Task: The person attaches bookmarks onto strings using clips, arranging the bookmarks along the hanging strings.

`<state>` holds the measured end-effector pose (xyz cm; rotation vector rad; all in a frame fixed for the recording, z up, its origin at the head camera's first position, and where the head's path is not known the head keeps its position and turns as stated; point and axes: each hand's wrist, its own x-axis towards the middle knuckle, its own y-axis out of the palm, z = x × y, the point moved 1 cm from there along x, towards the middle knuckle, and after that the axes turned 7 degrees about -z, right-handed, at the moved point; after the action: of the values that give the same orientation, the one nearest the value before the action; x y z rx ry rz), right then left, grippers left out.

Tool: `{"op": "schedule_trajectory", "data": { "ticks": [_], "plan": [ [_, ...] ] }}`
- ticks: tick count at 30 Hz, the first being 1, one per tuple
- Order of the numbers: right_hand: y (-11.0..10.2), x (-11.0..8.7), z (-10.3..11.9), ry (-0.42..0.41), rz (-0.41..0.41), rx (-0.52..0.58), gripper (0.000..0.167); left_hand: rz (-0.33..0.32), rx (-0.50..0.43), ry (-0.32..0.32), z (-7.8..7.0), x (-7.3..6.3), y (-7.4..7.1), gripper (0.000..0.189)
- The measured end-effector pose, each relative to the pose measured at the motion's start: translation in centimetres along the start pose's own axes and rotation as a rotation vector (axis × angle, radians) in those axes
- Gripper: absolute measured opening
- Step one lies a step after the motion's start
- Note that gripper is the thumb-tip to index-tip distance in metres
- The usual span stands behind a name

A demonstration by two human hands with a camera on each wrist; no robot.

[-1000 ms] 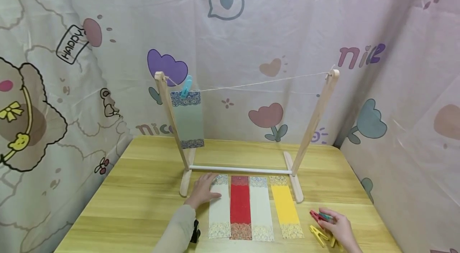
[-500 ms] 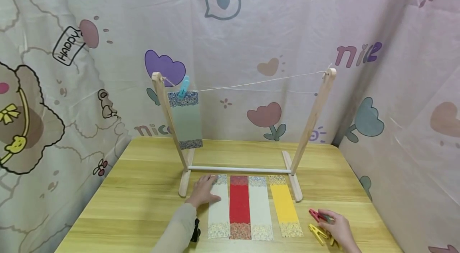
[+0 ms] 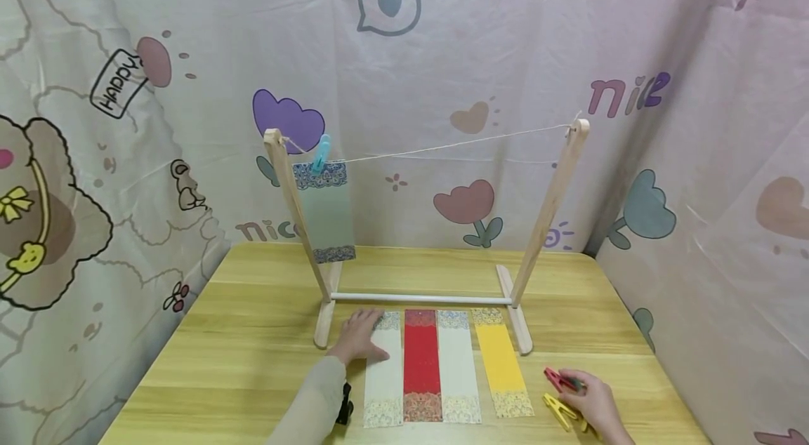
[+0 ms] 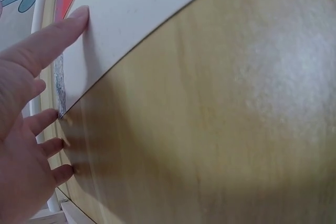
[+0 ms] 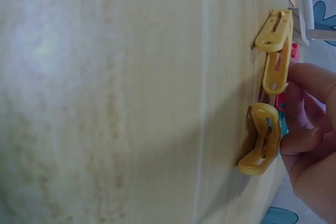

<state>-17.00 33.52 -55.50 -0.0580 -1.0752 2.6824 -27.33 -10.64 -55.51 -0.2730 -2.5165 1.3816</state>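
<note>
My left hand lies over the upper left edge of a white strip with patterned ends. In the left wrist view its fingers are spread, the index finger over the strip and the others by its patterned end. My right hand is at several clothespins, its fingers curled beside a red clothespin and a teal clothespin. Two yellow clothespins lie nearest its wrist camera, partly hiding the red and teal ones. I cannot tell whether the fingers pinch a clothespin.
A red strip, another white strip and a yellow strip lie alongside. Behind stands a wooden frame with a string; a pale green strip hangs there from a blue clothespin. A black object is by the left sleeve.
The leftmost white strip under my left hand has slid slightly toward the table's front and to the left. My right hand stays at the clothespins. The head view has shifted slightly.
</note>
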Motion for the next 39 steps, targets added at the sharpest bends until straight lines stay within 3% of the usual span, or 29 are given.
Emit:
{"op": "schedule_trajectory", "data": {
  "ticks": [6, 15, 22, 26, 30, 34, 37, 39],
  "plan": [
    [-0.1, 0.0, 0.1, -0.017, 0.005, -0.062, 0.045, 0.004, 0.009, 0.033, 0.2, 0.2, 0.1, 0.09],
    [-0.1, 0.0, 0.9, -0.04, -0.025, -0.095, 0.042, 0.029, -0.001, -0.001, 0.1, 0.2, -0.6, 0.089],
    [-0.3, -0.2, 1.6, -0.218, -0.139, -0.101, 0.034, 0.009, 0.102, 0.01, 0.5, 0.1, -0.3, 0.089],
    [-0.2, -0.3, 1.9, -0.25, -0.205, -0.09, 0.031, -0.008, 0.121, -0.001, 0.4, 0.1, -0.3, 0.086],
    [0.1, -0.3, 1.9, -0.208, -0.218, 0.036, 0.03, -0.028, 0.116, -0.007, 0.4, 0.1, -0.2, 0.083],
    [0.6, -0.1, 1.7, -0.223, -0.257, 0.21, 0.028, -0.032, 0.068, -0.021, 0.5, 0.3, -0.2, 0.081],
    [0.9, 0.1, 1.3, -0.252, -0.289, 0.286, 0.027, -0.046, -0.034, -0.045, 0.4, 0.5, -0.3, 0.08],
    [1.0, 0.3, 1.1, -0.257, -0.295, 0.355, 0.027, -0.065, -0.157, -0.069, 0.3, 0.6, -0.5, 0.077]
  ]
}}
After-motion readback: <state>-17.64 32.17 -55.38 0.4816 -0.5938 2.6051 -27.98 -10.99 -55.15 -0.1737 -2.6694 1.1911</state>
